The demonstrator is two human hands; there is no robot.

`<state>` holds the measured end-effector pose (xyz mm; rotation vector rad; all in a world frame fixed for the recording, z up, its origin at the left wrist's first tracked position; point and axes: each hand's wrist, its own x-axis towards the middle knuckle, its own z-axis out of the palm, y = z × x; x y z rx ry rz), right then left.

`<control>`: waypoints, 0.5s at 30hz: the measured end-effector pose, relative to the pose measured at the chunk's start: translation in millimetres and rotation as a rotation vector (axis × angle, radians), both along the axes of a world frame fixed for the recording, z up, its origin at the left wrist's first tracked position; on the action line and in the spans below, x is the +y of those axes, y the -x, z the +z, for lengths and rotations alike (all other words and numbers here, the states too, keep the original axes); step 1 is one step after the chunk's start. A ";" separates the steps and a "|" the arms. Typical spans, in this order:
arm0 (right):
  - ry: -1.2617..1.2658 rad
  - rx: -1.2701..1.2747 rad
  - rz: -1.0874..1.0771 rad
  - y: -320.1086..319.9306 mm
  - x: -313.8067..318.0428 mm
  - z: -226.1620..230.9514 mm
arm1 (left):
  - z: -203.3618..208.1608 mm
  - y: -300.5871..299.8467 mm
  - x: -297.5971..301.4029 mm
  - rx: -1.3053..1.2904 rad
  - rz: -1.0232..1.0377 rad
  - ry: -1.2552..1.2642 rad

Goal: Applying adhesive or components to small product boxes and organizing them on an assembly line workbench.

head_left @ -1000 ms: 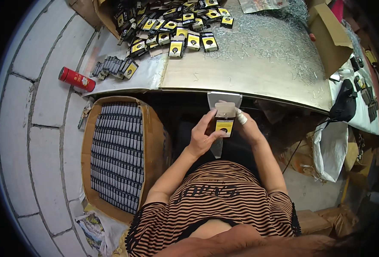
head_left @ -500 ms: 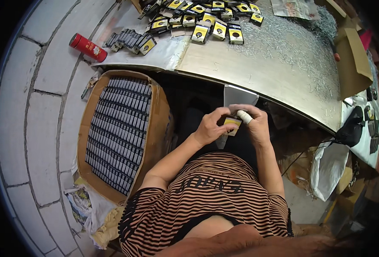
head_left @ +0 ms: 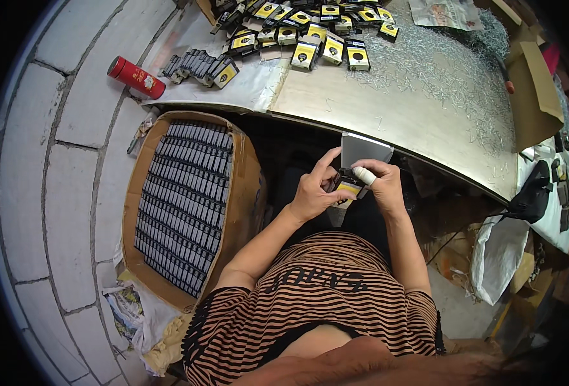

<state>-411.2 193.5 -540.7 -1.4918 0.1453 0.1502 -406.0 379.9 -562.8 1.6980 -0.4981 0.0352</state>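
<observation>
Both hands pinch one small black-and-yellow box [head_left: 347,186] between them: left hand [head_left: 313,191] at its 9 o'clock, right hand [head_left: 379,185] at 3, below the desk [head_left: 394,109] edge.

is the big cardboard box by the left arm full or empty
Full: the cardboard box stands open on the floor, packed edge to edge with tight rows of small dark packs.

Left hand [head_left: 310,193] and right hand [head_left: 382,185] gripping small yellow-black packet [head_left: 349,188], carton [head_left: 239,161] of stacked packets at left
</observation>
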 end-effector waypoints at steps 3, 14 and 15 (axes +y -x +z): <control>0.005 -0.105 0.130 -1.1 -3.7 -0.6 | 2.8 -5.2 2.1 0.075 0.003 0.024; 0.222 -0.349 0.115 -44.8 20.3 5.7 | 29.1 -67.7 11.8 -0.144 0.274 -0.038; 0.296 -0.348 0.074 -52.4 17.8 19.6 | 48.9 -88.6 32.7 -0.266 0.405 -0.287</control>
